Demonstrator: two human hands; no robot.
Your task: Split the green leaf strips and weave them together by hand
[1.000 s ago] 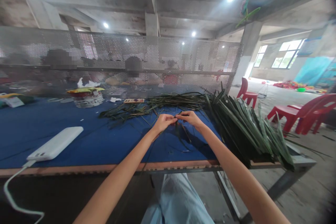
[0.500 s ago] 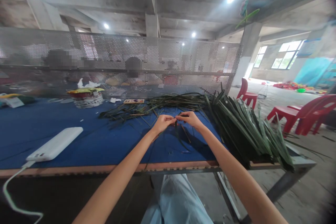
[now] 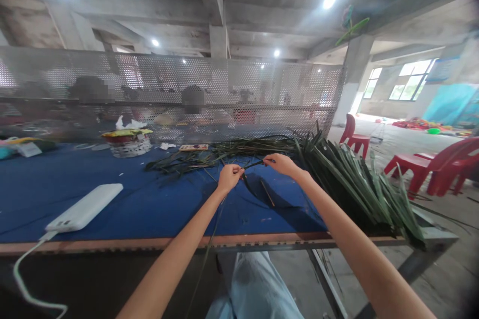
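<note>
1. The left hand [image 3: 229, 178] curls shut on a dark leaf strip [image 3: 254, 164]; the right hand [image 3: 282, 165] pinches its far end, both arms reaching forward.
2. The strip stretches over a blue table cloth [image 3: 75, 194], left of a leaf bundle [image 3: 348, 184].
3. Red plastic chairs [image 3: 441, 167] stand right of the bundle.

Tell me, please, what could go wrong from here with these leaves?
The thin leaf strip stretched between the left hand and the right hand might tear or slip. The long strand hanging below the left hand, past the table edge, could snag. The big leaf pile overhangs that edge at the right, so it may slide off.
</note>
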